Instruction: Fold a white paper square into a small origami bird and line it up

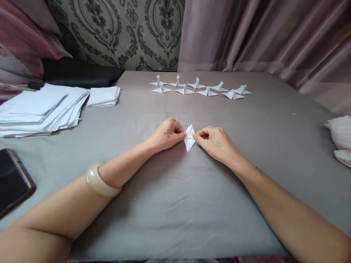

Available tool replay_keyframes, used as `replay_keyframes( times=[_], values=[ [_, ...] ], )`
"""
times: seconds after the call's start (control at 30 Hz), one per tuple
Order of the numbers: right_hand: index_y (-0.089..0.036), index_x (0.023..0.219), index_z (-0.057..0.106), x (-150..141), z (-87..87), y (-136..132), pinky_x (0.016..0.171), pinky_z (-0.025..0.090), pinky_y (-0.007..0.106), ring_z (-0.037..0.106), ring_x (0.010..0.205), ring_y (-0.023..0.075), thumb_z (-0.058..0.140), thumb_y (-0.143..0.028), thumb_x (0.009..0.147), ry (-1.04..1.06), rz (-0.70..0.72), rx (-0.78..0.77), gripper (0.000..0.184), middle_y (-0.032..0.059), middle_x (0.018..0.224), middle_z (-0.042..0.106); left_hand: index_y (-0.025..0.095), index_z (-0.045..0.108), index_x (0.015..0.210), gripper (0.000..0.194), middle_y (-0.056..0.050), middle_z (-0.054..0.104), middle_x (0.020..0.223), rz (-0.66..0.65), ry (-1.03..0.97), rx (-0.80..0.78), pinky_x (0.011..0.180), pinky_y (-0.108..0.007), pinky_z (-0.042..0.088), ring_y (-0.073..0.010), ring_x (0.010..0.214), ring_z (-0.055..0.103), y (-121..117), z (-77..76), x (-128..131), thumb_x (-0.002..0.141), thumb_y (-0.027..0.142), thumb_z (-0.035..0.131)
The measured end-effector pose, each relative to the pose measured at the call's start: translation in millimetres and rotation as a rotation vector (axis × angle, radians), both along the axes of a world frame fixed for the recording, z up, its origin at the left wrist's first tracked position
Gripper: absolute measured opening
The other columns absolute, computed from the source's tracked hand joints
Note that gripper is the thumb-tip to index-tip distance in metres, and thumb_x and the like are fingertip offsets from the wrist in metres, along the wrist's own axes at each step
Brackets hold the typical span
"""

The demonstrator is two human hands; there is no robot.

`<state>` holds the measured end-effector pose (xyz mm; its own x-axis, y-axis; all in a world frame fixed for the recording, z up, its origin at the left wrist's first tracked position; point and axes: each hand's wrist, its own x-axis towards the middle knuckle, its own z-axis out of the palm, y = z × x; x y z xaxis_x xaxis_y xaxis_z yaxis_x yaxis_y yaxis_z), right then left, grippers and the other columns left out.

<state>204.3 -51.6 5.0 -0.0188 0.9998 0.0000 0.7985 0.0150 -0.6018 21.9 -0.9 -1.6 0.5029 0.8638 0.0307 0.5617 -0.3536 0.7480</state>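
A small piece of folded white paper [189, 139], shaped like a narrow diamond with a pointed top and bottom, is held just above or on the grey cloth; I cannot tell which. My left hand [169, 134] pinches its left corner between thumb and fingers. On the opposite corner, my right hand [215, 142] has a like pinch. Creases run across and down the paper's middle. Beyond the hands, several finished-looking folded paper birds [207, 91] stand in two rows, wings spread.
Large stacked white sheets [41, 107] lie at the left, beside a smaller stack of paper squares [102, 96]. A phone [13, 182] rests near the left edge. Black fabric [79, 72] lies behind the stacks. Purple curtains [219, 33] hang at the back; a whitish bundle [341, 133] sits far right.
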Motion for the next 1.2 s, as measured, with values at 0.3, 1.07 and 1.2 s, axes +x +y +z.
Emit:
replay_keyframes(
  times=[0.3,1.07,1.2],
  values=[
    [-0.020,0.070,0.067,-1.7,-2.0,0.2,0.063,0.041,0.030,0.058,0.068,0.0168,0.056,-0.034,0.083,-0.048,-0.008,0.008,0.022,0.0045,0.079,0.067,0.014,0.066,0.064,0.017,-0.006,0.063,0.077,-0.005,-0.001,-0.011,0.061,-0.027,0.044,-0.0164,0.074,0.059,0.6,0.3,0.5,0.075,0.026,0.061],
    [-0.024,0.106,0.067,-7.8,-6.4,-19.4,0.061,0.036,0.028,0.058,0.094,0.0186,0.041,-0.014,0.094,-0.306,0.232,0.230,0.031,0.0059,0.104,0.063,0.017,0.072,0.090,0.034,-0.005,0.068,0.093,-0.006,-0.030,0.235,0.070,-0.026,0.047,-0.0134,0.074,0.059,-9.9,-3.2,-13.2,0.077,0.007,0.042],
    [-0.024,0.110,0.067,-10.0,-4.9,-21.4,0.061,0.037,0.028,0.058,0.094,0.0187,0.039,-0.016,0.095,-0.316,0.222,0.210,0.032,0.0063,0.102,0.062,0.017,0.072,0.101,0.040,-0.009,0.068,0.100,-0.193,0.197,0.425,0.073,-0.031,0.048,-0.0213,0.091,0.060,-22.7,0.2,-10.4,0.080,0.007,0.040]
  ],
)
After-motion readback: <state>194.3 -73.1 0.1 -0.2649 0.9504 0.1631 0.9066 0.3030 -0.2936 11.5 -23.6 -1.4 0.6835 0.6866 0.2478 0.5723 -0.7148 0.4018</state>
